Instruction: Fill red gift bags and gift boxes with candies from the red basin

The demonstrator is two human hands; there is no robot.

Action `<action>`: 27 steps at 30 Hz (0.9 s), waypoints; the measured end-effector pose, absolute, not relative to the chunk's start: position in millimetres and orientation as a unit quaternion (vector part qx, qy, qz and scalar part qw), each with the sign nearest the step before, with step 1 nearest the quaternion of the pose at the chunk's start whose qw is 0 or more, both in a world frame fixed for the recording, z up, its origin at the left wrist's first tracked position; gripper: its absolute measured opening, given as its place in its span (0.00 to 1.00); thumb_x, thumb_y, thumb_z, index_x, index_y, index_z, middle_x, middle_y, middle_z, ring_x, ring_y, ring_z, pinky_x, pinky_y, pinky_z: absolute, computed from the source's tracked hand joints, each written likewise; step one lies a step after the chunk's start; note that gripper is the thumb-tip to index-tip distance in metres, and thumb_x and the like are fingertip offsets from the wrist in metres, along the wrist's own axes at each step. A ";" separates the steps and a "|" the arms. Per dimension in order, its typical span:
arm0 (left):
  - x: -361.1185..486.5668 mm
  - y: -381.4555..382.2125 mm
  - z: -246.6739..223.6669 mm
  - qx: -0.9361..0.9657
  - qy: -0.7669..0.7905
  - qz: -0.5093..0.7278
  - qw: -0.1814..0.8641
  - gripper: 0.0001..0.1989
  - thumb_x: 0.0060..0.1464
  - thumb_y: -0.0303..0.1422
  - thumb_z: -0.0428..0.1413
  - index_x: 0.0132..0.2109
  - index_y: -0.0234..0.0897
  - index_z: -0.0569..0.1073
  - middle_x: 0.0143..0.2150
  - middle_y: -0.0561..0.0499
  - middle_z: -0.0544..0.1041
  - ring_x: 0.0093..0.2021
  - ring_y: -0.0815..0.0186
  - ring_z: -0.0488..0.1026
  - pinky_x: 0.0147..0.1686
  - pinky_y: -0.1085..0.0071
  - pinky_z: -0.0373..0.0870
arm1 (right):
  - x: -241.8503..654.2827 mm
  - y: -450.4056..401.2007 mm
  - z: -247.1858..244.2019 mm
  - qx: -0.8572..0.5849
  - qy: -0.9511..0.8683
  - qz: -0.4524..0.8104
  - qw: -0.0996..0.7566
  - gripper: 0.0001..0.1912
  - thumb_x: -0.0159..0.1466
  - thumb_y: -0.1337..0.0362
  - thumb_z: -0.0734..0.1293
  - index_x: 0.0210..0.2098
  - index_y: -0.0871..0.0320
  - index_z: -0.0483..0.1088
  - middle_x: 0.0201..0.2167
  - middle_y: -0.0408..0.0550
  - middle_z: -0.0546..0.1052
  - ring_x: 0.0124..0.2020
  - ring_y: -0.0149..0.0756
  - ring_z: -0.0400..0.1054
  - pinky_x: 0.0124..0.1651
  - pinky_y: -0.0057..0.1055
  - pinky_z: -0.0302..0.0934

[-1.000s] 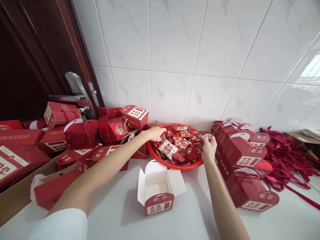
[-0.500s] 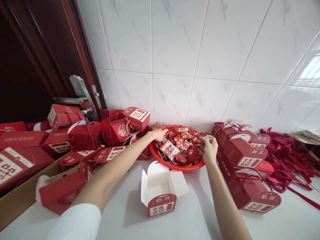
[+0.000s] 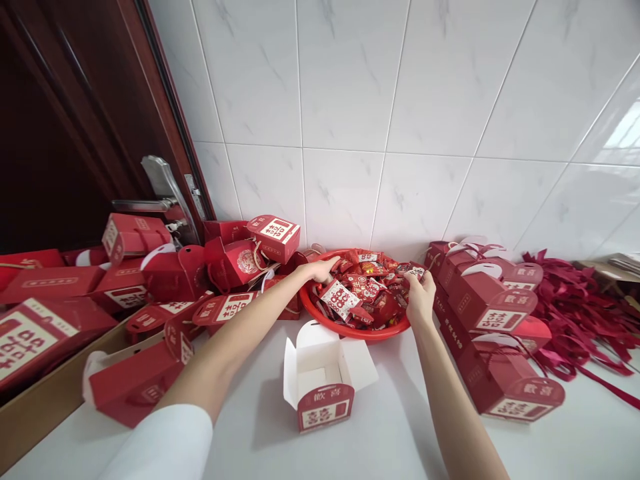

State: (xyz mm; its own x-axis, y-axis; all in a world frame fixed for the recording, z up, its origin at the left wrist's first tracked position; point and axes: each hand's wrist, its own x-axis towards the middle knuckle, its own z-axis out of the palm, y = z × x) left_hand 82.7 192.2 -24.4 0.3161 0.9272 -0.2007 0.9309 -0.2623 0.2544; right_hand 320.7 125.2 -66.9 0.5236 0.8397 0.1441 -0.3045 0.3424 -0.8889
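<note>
A red plastic basin (image 3: 367, 331) stands against the tiled wall, heaped with red-wrapped candies (image 3: 385, 308). At its left rim is my left hand (image 3: 324, 269), fingers curled down over the candies; what they close on is hidden. My right hand (image 3: 421, 297), at the right rim, pinches a small candy packet (image 3: 416, 273) with a white and red patterned face. A larger white packet with red characters (image 3: 340, 299) lies on the heap between both hands. In front of the basin, an open red gift box (image 3: 325, 408) stands upright, its white flaps spread and its inside bare.
Closed red gift boxes (image 3: 505, 313) are stacked at the right, beside a pile of dark red ribbons (image 3: 575, 313). More red boxes (image 3: 135, 377) crowd the left, some in a cardboard carton (image 3: 55, 403). A dark door with a metal handle (image 3: 143, 204) stands behind them.
My left hand has shifted slightly right over the basin's rim. The right hand stays on the small packet. The view has turned a little.
</note>
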 end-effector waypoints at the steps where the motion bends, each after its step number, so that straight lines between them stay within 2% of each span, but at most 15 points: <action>1: 81.5 191.0 -26.3 0.791 0.586 0.007 0.174 0.51 0.45 0.20 0.58 0.75 0.38 0.47 0.45 0.47 0.83 0.39 0.59 0.81 0.34 0.72 0.74 | 320.7 125.3 -67.1 -0.433 -0.312 0.375 0.758 0.16 0.44 0.58 0.70 0.29 0.53 0.63 0.22 0.36 0.73 0.22 0.31 0.67 0.23 0.27 0.62; 4: 77.6 186.5 -30.8 0.781 0.591 0.051 0.193 0.50 0.45 0.19 0.57 0.74 0.35 0.48 0.47 0.44 0.82 0.39 0.58 0.82 0.36 0.71 0.76 | 321.0 126.3 -68.7 -0.436 -0.322 0.367 0.756 0.15 0.45 0.58 0.70 0.30 0.53 0.63 0.23 0.36 0.73 0.22 0.31 0.67 0.25 0.26 0.62; 7: 74.5 182.7 -32.4 0.785 0.579 0.111 0.189 0.49 0.44 0.19 0.58 0.73 0.35 0.52 0.58 0.41 0.78 0.50 0.56 0.79 0.46 0.70 0.76 | 321.6 127.3 -70.6 -0.435 -0.322 0.372 0.754 0.15 0.45 0.58 0.70 0.29 0.53 0.62 0.24 0.37 0.74 0.24 0.31 0.68 0.25 0.26 0.62; 10: 72.6 180.7 -30.9 0.796 0.555 0.161 0.183 0.48 0.43 0.19 0.60 0.72 0.38 0.56 0.65 0.43 0.72 0.60 0.58 0.73 0.55 0.72 0.72 | 321.5 127.6 -71.6 -0.431 -0.322 0.372 0.757 0.15 0.45 0.58 0.70 0.29 0.53 0.62 0.24 0.37 0.74 0.24 0.32 0.68 0.25 0.27 0.63; 12: 72.3 180.4 -27.6 0.788 0.551 0.199 0.190 0.47 0.43 0.19 0.60 0.71 0.37 0.58 0.62 0.43 0.75 0.58 0.58 0.74 0.55 0.70 0.72 | 321.0 127.3 -71.6 -0.428 -0.322 0.370 0.759 0.15 0.45 0.58 0.71 0.29 0.53 0.63 0.24 0.37 0.74 0.23 0.32 0.68 0.24 0.27 0.63; 15: 74.6 181.6 -18.0 0.743 0.559 0.283 0.235 0.45 0.44 0.21 0.61 0.70 0.37 0.60 0.47 0.47 0.82 0.45 0.60 0.79 0.46 0.68 0.76 | 320.6 126.1 -70.6 -0.424 -0.325 0.372 0.759 0.15 0.45 0.58 0.71 0.29 0.53 0.63 0.24 0.38 0.75 0.23 0.31 0.68 0.24 0.27 0.63; 18: 79.6 184.2 -5.9 0.731 0.533 0.328 0.272 0.42 0.45 0.24 0.62 0.68 0.37 0.63 0.40 0.50 0.82 0.39 0.62 0.79 0.43 0.68 0.76 | 321.0 124.7 -69.2 -0.422 -0.327 0.376 0.757 0.15 0.45 0.58 0.71 0.28 0.54 0.63 0.25 0.38 0.76 0.23 0.32 0.69 0.26 0.28 0.64; 21: 83.0 185.7 1.6 0.771 0.523 0.280 0.232 0.33 0.50 0.28 0.62 0.64 0.34 0.68 0.46 0.46 0.81 0.45 0.61 0.79 0.48 0.68 0.74 | 321.5 124.0 -68.3 -0.424 -0.326 0.379 0.755 0.15 0.45 0.59 0.70 0.28 0.54 0.63 0.25 0.38 0.76 0.23 0.31 0.69 0.27 0.28 0.65; 23: 81.9 184.6 2.5 0.791 0.543 0.216 0.180 0.31 0.53 0.31 0.61 0.64 0.34 0.67 0.52 0.43 0.80 0.50 0.61 0.78 0.50 0.69 0.72 | 321.5 123.9 -68.2 -0.426 -0.325 0.383 0.753 0.15 0.44 0.58 0.70 0.28 0.54 0.63 0.25 0.38 0.76 0.23 0.32 0.69 0.26 0.27 0.64; 25: 77.8 181.5 1.7 0.795 0.565 0.165 0.144 0.32 0.53 0.34 0.62 0.64 0.35 0.67 0.57 0.42 0.77 0.53 0.59 0.77 0.51 0.70 0.72 | 321.6 124.3 -68.7 -0.427 -0.325 0.385 0.751 0.15 0.44 0.58 0.70 0.29 0.53 0.62 0.25 0.38 0.76 0.23 0.32 0.69 0.24 0.27 0.62; 27: 72.3 177.5 0.9 0.791 0.584 0.130 0.129 0.29 0.52 0.36 0.63 0.60 0.35 0.70 0.56 0.40 0.78 0.53 0.56 0.77 0.49 0.68 0.72 | 322.0 125.1 -69.7 -0.428 -0.327 0.383 0.750 0.15 0.45 0.58 0.70 0.29 0.53 0.62 0.24 0.38 0.75 0.23 0.32 0.69 0.24 0.26 0.62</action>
State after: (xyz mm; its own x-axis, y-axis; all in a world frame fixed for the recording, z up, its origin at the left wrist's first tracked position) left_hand 72.3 177.5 0.9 0.2854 0.9569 0.0546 0.8899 -0.2857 0.3556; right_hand 322.0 125.1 -69.7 0.4927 0.8548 0.1632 -0.2938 0.3399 -0.8934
